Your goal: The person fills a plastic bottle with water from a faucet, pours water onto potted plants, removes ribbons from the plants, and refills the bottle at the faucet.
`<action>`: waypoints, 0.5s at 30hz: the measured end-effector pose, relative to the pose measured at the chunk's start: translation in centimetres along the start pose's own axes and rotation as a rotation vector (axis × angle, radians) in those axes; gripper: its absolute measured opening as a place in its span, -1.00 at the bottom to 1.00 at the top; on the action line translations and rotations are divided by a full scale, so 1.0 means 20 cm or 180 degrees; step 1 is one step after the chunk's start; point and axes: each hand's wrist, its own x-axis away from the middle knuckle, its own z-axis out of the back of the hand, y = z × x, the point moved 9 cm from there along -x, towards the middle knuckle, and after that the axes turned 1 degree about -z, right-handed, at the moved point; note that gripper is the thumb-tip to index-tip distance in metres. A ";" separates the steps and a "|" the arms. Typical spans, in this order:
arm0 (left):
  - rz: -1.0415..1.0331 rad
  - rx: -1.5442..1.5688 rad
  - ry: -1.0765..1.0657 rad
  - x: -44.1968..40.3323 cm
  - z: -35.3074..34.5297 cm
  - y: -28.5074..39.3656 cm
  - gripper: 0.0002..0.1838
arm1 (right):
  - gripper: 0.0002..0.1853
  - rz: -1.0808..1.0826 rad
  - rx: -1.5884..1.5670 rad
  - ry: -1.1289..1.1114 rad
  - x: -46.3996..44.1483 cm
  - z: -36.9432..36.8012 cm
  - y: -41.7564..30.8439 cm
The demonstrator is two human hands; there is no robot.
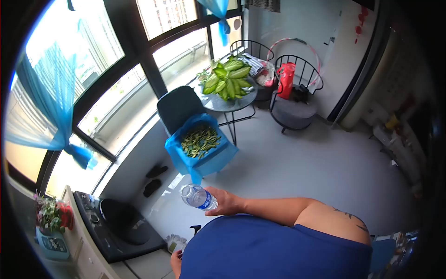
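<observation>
Open floor point(288, 172) rightward — draped chair point(178, 109) ahead, round table point(241, 103) beyond it

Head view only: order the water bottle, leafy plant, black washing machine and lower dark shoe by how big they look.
Black washing machine
Leafy plant
Water bottle, probably enlarged by nearness
Lower dark shoe

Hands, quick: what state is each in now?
Left hand: partly hidden, open or closed can't be told.
Right hand: closed around the clear bottle.

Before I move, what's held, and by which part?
The right hand holds a clear bottle by the end beside its blue label; the left hand shows no clear hold.
</observation>
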 end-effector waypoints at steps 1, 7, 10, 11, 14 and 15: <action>-0.0172 0.0214 -0.0085 -0.06 -0.15 -0.15 -0.71 | -0.24 -0.0010 0.0029 0.0032 0.05 0.13 0.06; -0.0228 -0.0727 -0.0389 -0.14 -0.84 0.07 -0.69 | -0.19 -0.0329 0.0085 0.0540 0.50 0.90 0.38; -0.0175 -0.0646 -0.0683 -0.23 -1.13 0.09 -0.66 | -0.13 -0.0689 0.0445 0.0842 0.71 1.20 0.50; 0.0008 -0.0982 -0.0901 -0.30 -1.19 -0.02 -0.64 | -0.13 -0.0758 0.0474 0.1081 0.76 1.31 0.53; 0.0376 -0.1828 -0.1420 -0.34 -1.24 0.17 -0.60 | -0.15 -0.1058 0.0226 0.1264 0.87 1.51 0.71; 0.0448 -0.2081 -0.1585 -0.32 -1.22 0.42 -0.59 | -0.20 -0.1104 0.0157 0.1531 0.91 1.58 0.78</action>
